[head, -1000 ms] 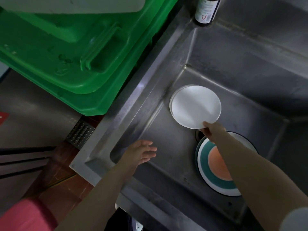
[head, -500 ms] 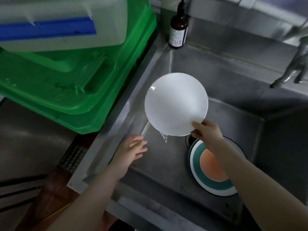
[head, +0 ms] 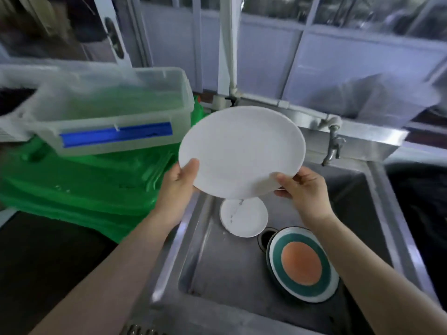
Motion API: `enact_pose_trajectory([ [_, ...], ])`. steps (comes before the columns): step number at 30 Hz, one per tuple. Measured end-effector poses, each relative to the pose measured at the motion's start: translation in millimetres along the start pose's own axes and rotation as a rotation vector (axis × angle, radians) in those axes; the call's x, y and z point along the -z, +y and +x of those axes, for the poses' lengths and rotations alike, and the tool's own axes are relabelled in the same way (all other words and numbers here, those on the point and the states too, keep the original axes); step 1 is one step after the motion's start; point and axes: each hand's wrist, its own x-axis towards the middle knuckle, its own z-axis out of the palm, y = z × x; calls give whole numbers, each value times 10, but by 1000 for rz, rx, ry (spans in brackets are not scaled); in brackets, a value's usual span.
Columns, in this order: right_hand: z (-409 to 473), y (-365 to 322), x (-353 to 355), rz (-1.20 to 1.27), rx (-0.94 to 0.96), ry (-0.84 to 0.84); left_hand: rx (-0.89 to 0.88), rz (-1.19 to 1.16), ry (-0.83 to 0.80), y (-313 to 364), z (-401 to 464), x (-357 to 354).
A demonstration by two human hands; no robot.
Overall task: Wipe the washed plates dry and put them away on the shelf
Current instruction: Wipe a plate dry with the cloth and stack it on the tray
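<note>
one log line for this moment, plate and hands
stage: draining | left hand: holds white plate rim | right hand: holds rim | plate: tilted, dripping over sink | in sink: small white plate, teal-orange plate

A large round white plate [head: 242, 151] is held above the stainless steel sink [head: 217, 274], the left hand [head: 180, 183] at its left rim, the right hand [head: 302, 192] at its lower right rim. Below it, in the basin, lies a small white plate [head: 244, 217]; right of that, a teal-ringed plate with an orange centre [head: 302, 264]. The metal tap [head: 335, 146] stands behind the basin. A clear plastic box [head: 108, 112] sits on green plastic crates [head: 79, 184] left of the sink.
</note>
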Motion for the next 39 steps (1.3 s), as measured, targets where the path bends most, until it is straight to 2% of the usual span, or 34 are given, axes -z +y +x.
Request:
enact_pose_trajectory([
  [5,-324,-760,-115,7,234,123,-210,-64,-158,794,36,66],
  [11,-619,-1746,-122,-37,506,249,-422,-139,-269,1650,18,23],
  [19,-819,-2727,-18,-109,673,383,-725,5,-380,2674,-59,0],
  [25,-893,-3000,154,-157,737,422,-885,260,-361,2926,-121,-52],
  [32,-907,-3067,456,-232,813,371,-1126,450,-379,3145,-286,-106],
  [39,-921,-2924,975,-249,779,352,-1141,507,-438,3032,-481,-587],
])
